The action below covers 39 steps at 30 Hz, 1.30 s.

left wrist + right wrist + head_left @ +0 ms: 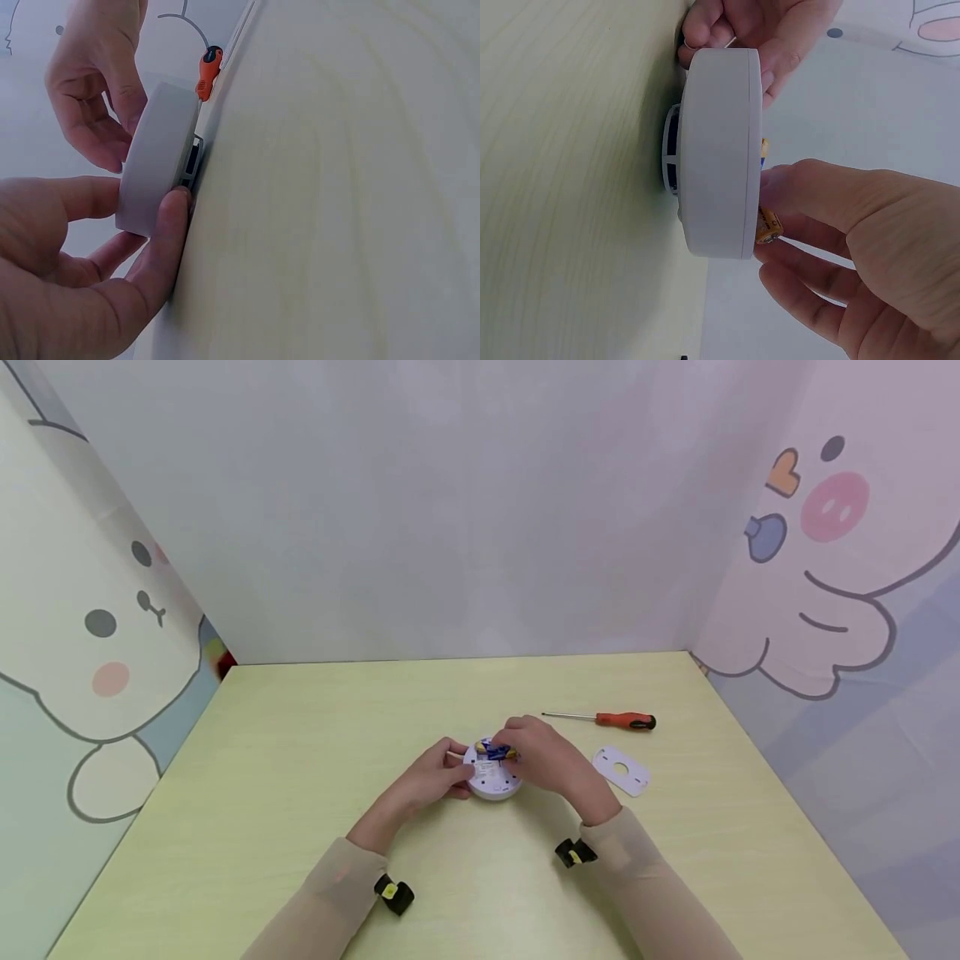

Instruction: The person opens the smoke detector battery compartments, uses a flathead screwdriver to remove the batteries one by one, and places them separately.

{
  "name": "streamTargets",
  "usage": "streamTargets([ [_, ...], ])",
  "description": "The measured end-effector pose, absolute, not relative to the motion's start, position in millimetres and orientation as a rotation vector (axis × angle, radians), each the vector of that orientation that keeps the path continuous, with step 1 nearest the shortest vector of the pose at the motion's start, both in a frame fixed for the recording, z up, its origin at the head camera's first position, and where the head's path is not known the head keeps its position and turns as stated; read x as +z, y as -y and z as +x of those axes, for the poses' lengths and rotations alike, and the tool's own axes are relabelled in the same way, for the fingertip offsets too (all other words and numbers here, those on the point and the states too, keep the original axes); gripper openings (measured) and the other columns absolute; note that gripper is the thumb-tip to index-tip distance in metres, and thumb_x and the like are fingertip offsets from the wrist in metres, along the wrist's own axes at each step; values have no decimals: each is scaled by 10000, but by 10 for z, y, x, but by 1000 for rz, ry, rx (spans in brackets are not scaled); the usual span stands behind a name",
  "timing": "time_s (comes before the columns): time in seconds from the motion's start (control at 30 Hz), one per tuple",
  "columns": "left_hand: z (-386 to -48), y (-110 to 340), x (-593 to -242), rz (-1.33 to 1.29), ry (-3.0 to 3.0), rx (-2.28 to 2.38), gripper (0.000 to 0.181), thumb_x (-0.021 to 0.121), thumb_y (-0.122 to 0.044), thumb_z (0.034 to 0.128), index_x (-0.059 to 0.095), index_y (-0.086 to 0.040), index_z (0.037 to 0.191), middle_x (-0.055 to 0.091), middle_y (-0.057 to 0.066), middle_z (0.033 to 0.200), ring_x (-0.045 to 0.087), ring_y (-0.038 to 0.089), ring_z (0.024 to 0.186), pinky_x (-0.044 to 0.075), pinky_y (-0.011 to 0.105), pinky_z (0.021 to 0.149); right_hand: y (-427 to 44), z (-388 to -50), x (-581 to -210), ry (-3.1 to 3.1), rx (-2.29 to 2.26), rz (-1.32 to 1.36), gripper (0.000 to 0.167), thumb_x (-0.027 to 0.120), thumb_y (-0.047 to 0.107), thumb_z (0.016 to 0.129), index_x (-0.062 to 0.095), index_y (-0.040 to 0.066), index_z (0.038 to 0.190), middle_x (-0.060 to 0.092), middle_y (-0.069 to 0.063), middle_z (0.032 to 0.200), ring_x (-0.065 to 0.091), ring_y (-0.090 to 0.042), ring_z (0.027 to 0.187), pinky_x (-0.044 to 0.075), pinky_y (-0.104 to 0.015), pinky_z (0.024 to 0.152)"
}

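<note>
Grained tabletop (300, 735), left fingers (172, 221) gripping round casing (720, 150); right fingers (806, 300) pinching battery (768, 226)

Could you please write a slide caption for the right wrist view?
The right hand pinches a battery at the face of a round white device, which the left hand holds.

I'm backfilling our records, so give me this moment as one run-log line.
left hand: grips white round device | right hand: pinches batteries at its upper face | screwdriver, white plate: on table
</note>
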<state>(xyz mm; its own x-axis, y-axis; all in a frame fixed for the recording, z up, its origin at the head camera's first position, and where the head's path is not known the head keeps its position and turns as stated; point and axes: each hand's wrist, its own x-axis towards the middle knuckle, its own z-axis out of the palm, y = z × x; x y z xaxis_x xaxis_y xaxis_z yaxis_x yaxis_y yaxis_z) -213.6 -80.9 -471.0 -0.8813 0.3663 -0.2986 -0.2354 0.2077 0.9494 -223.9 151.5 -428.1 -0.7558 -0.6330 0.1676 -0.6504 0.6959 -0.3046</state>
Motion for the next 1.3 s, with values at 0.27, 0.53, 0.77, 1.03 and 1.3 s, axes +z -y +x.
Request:
streamTargets([
  [0.27,-2149,806,-4711,127,-2035,1707,321,645,-106,1056,525,-11,1339,665,176,1157,716,206,889,650,342,810,-1500,-2251,-4285,2897,501,1050,268,852,64,902,798,70,1165,731,-50,1054,654,-209,974,592,-370,892],
  [0.53,-2158,812,-4710,128,-2028,1714,322,649,-110,1056,525,-13,1336,667,176,1151,716,204,879,651,344,806,-1465,-2238,-4256,2933,519,1012,249,832,31,911,794,58,1155,735,-61,1061,668,-203,982,609,-367,897],
  [0.77,-2172,808,-4721,118,-2034,1708,324,649,-118,1061,524,-25,1345,669,169,1149,716,198,873,651,340,804,-1476,-2241,-4241,2955,548,977,215,825,38,921,803,60,1133,737,-53,1043,665,-188,963,608,-359,880],
  [1.03,-2180,801,-4721,112,-2041,1700,334,652,-121,1058,527,-29,1354,665,169,1172,717,209,891,651,341,804,-1475,-2246,-4222,2993,524,941,192,818,51,932,817,72,1123,741,-46,1033,668,-185,960,608,-367,878],
  [1.3,-2190,802,-4746,108,-2042,1701,347,652,-111,1054,528,-30,1368,667,172,1182,714,203,888,651,342,799,-1474,-2256,-4208,2991,478,959,164,820,37,925,824,86,1081,735,-34,1000,651,-167,914,605,-353,852],
])
